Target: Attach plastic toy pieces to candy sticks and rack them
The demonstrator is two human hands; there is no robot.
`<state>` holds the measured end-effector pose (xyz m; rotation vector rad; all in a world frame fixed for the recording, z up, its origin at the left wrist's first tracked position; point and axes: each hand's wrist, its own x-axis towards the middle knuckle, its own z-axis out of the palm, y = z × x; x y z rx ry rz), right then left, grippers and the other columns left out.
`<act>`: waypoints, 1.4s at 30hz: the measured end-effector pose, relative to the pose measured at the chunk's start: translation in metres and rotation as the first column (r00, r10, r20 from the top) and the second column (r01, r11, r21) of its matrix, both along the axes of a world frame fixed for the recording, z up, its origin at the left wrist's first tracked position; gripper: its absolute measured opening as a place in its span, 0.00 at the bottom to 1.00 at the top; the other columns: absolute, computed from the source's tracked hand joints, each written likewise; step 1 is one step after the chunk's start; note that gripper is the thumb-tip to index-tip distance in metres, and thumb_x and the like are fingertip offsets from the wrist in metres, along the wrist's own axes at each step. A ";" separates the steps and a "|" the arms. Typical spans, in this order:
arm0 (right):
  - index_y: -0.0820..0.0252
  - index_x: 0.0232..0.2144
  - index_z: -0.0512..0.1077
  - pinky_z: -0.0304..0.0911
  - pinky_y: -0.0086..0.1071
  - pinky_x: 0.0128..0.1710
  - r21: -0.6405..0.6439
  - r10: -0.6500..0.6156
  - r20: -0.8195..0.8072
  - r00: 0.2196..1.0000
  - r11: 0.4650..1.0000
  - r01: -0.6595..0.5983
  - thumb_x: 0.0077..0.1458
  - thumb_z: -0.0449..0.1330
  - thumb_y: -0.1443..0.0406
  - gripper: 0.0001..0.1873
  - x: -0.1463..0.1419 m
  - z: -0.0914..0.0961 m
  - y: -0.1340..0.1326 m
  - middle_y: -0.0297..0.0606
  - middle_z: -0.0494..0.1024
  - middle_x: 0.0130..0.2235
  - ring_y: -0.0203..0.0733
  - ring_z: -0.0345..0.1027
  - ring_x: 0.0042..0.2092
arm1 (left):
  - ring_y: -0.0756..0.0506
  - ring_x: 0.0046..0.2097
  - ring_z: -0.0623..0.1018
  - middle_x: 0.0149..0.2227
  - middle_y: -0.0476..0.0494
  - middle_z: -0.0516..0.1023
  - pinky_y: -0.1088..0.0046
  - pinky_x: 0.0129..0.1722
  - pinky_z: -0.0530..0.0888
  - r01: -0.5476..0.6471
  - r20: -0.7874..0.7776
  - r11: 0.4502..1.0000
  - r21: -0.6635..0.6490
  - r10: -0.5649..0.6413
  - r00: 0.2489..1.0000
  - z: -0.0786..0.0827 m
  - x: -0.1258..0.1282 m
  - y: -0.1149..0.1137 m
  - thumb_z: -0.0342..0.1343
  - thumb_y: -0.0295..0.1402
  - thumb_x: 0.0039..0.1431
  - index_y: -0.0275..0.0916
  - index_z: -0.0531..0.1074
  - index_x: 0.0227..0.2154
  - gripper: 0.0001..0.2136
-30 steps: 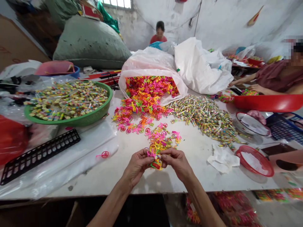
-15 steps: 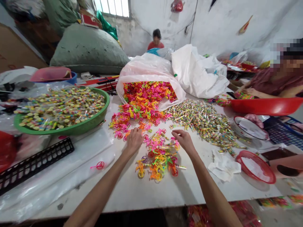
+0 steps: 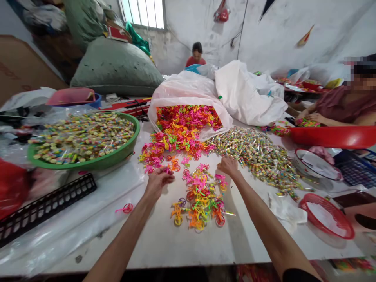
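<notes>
My left hand (image 3: 159, 182) is pinched around a pink plastic toy (image 3: 167, 171) at the left front of the loose toys. My right hand (image 3: 228, 166) is at the near edge of a heap of small wrapped candy tubes (image 3: 252, 150). Its fingers are curled downward, and whatever is between them is hidden. Between my hands lies a smaller pile of bright plastic toys (image 3: 202, 199) with ring-shaped wheels, mixed with a few candy tubes. Behind it, more toys spill from an open white bag (image 3: 227, 119).
At left stands a green basin (image 3: 117, 159) full of wrapped candies, with a black plastic rack (image 3: 58, 201) and clear plastic sheets (image 3: 96, 219) in front. A red basket (image 3: 349, 231) and crumpled paper (image 3: 289, 211) are at right. Two other people sit beyond, one beside a red basin (image 3: 335, 137).
My left hand has moved left and slightly nearer and now pinches a pink toy. My right hand has shifted to the candy heap, its fingers now curled down. The view has tilted slightly.
</notes>
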<state>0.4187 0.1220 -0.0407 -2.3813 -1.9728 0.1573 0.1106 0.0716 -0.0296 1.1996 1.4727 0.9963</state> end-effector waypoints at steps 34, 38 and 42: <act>0.60 0.32 0.72 0.49 0.25 0.17 -0.058 -0.031 -0.957 0.288 0.995 -0.084 0.46 0.57 0.60 0.12 -0.132 -0.002 -0.223 0.25 0.60 0.16 0.30 0.55 0.16 | 0.42 0.45 0.72 0.57 0.39 0.59 0.66 0.39 0.67 0.660 -0.903 0.739 -0.138 -0.367 0.223 -0.003 -0.059 -0.049 0.41 0.22 0.51 0.39 0.68 0.29 0.11; 0.59 0.29 0.73 0.50 0.25 0.18 0.047 0.053 -0.921 0.386 0.999 -0.024 0.46 0.56 0.62 0.09 -0.121 -0.009 -0.189 0.26 0.61 0.17 0.30 0.55 0.17 | 0.43 0.43 0.71 0.48 0.43 0.70 0.68 0.39 0.65 0.677 -0.913 0.724 -0.132 -0.354 0.202 0.004 -0.061 -0.046 0.43 0.21 0.50 0.40 0.67 0.25 0.11; 0.60 0.31 0.73 0.51 0.26 0.18 0.023 0.001 -0.956 0.294 0.997 0.071 0.43 0.58 0.59 0.12 -0.111 -0.004 -0.174 0.26 0.62 0.15 0.32 0.56 0.17 | 0.43 0.39 0.70 0.31 0.44 0.74 0.68 0.38 0.64 0.693 -0.925 0.707 -0.143 -0.345 0.161 0.018 -0.064 -0.041 0.45 0.19 0.45 0.40 0.66 0.21 0.10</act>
